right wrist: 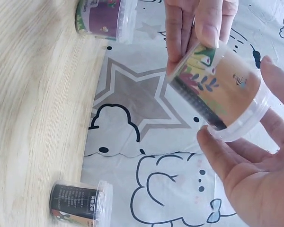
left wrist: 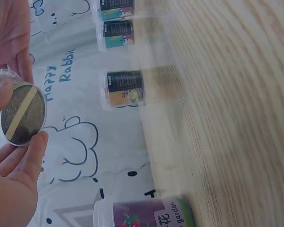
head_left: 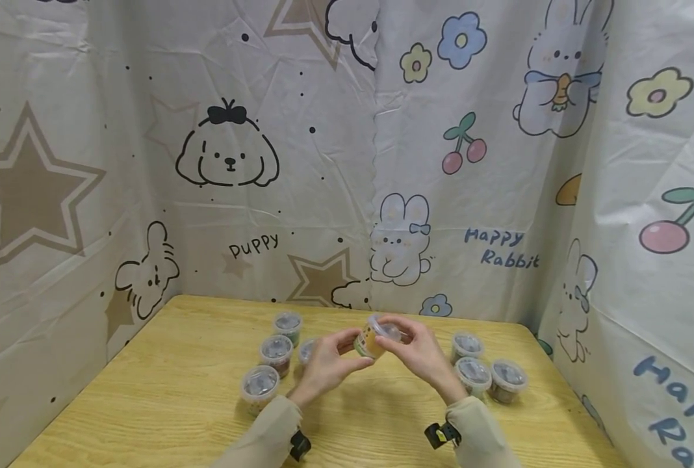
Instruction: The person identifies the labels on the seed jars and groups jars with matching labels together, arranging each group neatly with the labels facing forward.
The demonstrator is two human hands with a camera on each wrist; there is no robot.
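Note:
A small clear plastic tub [head_left: 368, 342] with an orange printed label is held tilted above the table between both hands. My left hand [head_left: 328, 364] pinches its base end, thumb on one side and fingers on the other. My right hand [head_left: 418, 348] grips the lid end, its fingertips at the rim of the clear lid [right wrist: 244, 118]. The lid sits on the tub in the right wrist view. Seen from the left wrist, the tub's base [left wrist: 23, 115] shows dark contents and a tan strip across it.
Several similar lidded tubs [head_left: 260, 387] stand left of the hands on the wooden table [head_left: 166, 390]; one [head_left: 307, 351] is partly hidden by the left hand. Three more tubs [head_left: 507, 381] stand at the right, near the right forearm. A printed curtain [head_left: 323, 195] encloses the table's back and sides.

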